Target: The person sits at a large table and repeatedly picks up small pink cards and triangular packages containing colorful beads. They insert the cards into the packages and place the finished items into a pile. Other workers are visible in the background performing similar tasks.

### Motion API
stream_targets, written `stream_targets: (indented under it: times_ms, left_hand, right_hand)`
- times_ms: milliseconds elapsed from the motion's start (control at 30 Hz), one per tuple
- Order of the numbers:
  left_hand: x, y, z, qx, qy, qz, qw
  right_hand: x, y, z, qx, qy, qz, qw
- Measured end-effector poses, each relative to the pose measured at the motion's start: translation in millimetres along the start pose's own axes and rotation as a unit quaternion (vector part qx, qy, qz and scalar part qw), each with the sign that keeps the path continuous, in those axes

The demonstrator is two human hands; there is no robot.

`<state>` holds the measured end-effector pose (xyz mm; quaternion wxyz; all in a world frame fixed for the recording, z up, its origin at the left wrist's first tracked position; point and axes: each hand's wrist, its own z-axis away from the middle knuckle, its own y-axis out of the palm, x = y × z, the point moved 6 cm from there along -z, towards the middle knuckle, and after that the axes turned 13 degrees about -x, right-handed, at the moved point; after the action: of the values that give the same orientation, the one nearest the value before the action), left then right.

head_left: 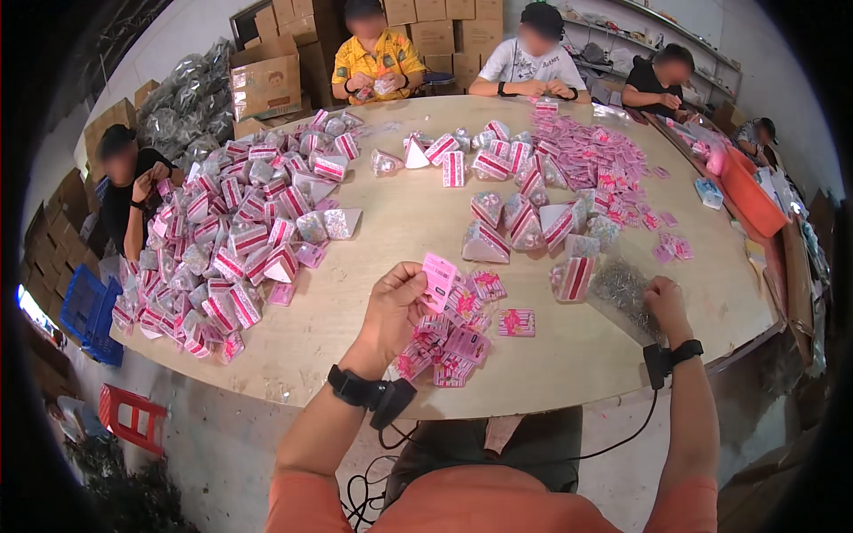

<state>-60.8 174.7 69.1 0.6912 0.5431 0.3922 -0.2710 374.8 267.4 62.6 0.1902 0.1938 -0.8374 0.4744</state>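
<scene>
The left hand [395, 306] pinches a pink card [439, 277] in its fingers above a card pile [453, 342] on the counter [400, 222]. The right hand [665, 298] rests in a clear bag [622, 289] at the counter's right edge, fingers curled; what they grip is unclear.

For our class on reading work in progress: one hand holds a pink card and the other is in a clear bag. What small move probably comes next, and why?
Probably the right hand lifts a small piece out of the clear bag toward the pink card pinched in the left hand, since its fingers are already in the bag.
</scene>
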Motion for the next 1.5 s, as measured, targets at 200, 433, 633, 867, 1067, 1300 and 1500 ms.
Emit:
stream_targets:
  times_ms: [200,433,633,867,1067,1300,1500]
  left_hand:
    - [9.8,20.4,21.6,0.086,-0.065,0.082,0.991]
    - [7.8,22.8,35.8,0.059,0.052,-0.059,0.995]
    - [12.1,33.8,48.2,0.092,0.08,-0.079,0.989]
    - [27.0,41.3,57.1,0.176,0.041,0.02,0.983]
    - [31.2,53.0,66.0,0.171,0.052,-0.024,0.984]
    - [40.5,50.1,70.1,0.151,0.078,-0.161,0.972]
    - [44.6,48.9,76.3,0.123,0.079,-0.249,0.957]
  right_hand:
    - [-8.3,-13.8,-16.2,-0.065,-0.029,-0.06,0.996]
    - [30.5,-28.3,-1.9,-0.042,0.179,-0.374,0.909]
    - [113.7,-18.5,57.4,0.124,0.256,-0.566,0.774]
    - [174.4,26.0,127.7,0.26,0.284,-0.635,0.67]
    - [192.3,48.8,152.2,0.265,0.366,-0.661,0.599]
    - [200.0,48.0,139.5,0.266,0.336,-0.76,0.489]
    - [197.6,31.0,128.8,0.215,0.33,-0.773,0.497]
